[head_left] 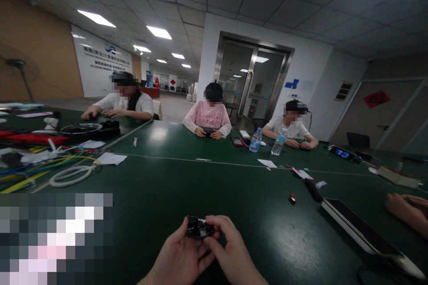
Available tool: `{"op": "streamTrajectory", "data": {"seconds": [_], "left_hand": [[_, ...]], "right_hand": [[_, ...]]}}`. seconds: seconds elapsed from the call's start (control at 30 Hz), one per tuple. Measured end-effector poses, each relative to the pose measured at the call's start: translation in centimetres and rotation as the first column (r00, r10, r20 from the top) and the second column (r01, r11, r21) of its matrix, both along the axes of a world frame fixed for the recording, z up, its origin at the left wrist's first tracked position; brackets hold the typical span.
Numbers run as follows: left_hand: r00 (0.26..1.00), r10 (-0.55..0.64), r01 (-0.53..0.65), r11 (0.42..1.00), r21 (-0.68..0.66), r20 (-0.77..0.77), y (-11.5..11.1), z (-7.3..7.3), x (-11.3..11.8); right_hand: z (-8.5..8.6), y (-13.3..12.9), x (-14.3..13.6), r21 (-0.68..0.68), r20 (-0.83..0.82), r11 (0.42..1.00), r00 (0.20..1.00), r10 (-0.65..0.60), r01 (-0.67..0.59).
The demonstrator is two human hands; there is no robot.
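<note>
Near the front edge of the green table (200, 187), a small black device (199, 228) with some silvery parts is held between both hands. My left hand (182, 251) lies palm up under its left side, with the thumb against it. My right hand (232, 247) pinches its right end with thumb and forefinger. The fine details of the device are too small to make out. A small red and black item (292, 199) lies on the table to the right, apart from both hands.
Cables (72, 176) and papers cover the left side. Two bottles (256, 140) stand farther back. A flat device (351, 225) lies at the right, near another person's hands (406, 211). Several people sit around the table.
</note>
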State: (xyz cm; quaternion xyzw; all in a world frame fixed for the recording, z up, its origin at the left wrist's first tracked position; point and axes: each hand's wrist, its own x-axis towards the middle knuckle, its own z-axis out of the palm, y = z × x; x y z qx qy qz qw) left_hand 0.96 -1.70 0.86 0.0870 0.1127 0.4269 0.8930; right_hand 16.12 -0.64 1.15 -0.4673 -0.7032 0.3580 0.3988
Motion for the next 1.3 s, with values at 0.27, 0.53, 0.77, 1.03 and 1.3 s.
{"op": "streamTrajectory", "data": {"seconds": [0.27,0.53,0.77,1.03,1.3], "left_hand": [[0.988,0.13,-0.136,0.988,-0.071,-0.089,0.2,-0.6,0.5],[0.988,0.134,-0.14,0.987,-0.077,-0.078,-0.1,0.3,0.6],[0.986,0.137,-0.145,0.987,-0.075,-0.097,-0.1,0.0,0.5],[0.989,0.124,-0.129,0.99,-0.063,-0.074,-0.1,0.5,0.5],[0.993,0.105,-0.108,0.993,-0.044,-0.062,-0.1,0.2,0.2]], "right_hand": [[0.3,-0.2,-0.3,0.059,0.119,0.997,0.992,0.043,-0.05],[0.2,-0.1,-0.7,0.03,0.125,0.999,0.992,0.029,-0.033],[0.2,0.0,-0.4,0.015,0.134,0.998,0.99,0.051,-0.053],[0.7,-0.4,-0.6,0.025,0.148,0.998,0.988,0.047,-0.051],[1.1,-0.6,-0.6,0.024,0.099,0.998,0.994,0.049,-0.052]]}}
